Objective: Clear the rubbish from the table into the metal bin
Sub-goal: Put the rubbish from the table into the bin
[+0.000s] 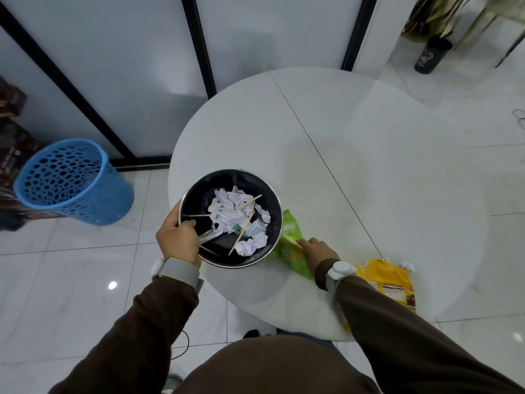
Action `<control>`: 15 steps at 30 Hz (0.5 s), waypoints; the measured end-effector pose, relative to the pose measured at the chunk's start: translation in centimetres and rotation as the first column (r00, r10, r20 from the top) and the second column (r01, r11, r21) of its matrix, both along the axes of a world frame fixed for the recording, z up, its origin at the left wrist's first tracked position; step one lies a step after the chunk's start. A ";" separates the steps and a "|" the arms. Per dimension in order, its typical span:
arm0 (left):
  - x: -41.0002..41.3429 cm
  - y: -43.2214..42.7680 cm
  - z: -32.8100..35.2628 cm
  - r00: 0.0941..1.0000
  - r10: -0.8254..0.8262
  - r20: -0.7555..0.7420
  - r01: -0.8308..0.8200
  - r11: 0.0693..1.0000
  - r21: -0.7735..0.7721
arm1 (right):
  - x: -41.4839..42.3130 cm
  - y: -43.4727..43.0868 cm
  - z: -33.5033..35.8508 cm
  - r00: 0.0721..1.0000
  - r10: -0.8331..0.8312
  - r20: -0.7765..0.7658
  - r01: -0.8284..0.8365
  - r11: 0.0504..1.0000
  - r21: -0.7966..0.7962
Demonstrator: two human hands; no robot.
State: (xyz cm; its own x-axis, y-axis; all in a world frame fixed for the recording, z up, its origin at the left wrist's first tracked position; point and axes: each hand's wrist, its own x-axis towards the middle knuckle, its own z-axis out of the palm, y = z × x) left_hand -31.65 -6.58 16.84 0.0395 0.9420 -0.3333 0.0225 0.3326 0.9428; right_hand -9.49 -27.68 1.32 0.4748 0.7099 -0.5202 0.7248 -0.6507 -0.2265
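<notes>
Head view: a round metal bin with a black inside (pixel 221 180) is gripped at its left rim by the left hand (pixel 177 234), fingers and thumb closed round the edge. In the bin, crumpled white paper balls (pixel 235 211) and thin wooden sticks (pixel 245 223) are seen. Just right of the bin, touching its rim, a green plastic snack packet (pixel 292 226) lies on the round white table (pixel 341 152). The right hand (pixel 318 250) is laid on it; whether the fingers pinch or only press it cannot be told. Further right of the bin a yellow plastic packet (pixel 389 280) is left, partly under the sleeve. If the green packet is pushed and not lifted, it may be caught against the bin's rim or fall beside the bin. The bin may also be tipped, being held at one side only.
</notes>
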 end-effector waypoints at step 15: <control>0.4 0.7 -0.7 0.999 -0.037 0.029 0.038 0.999 -0.021 | 4.2 0.9 9.2 0.850 -0.518 -0.097 0.499 0.730 0.468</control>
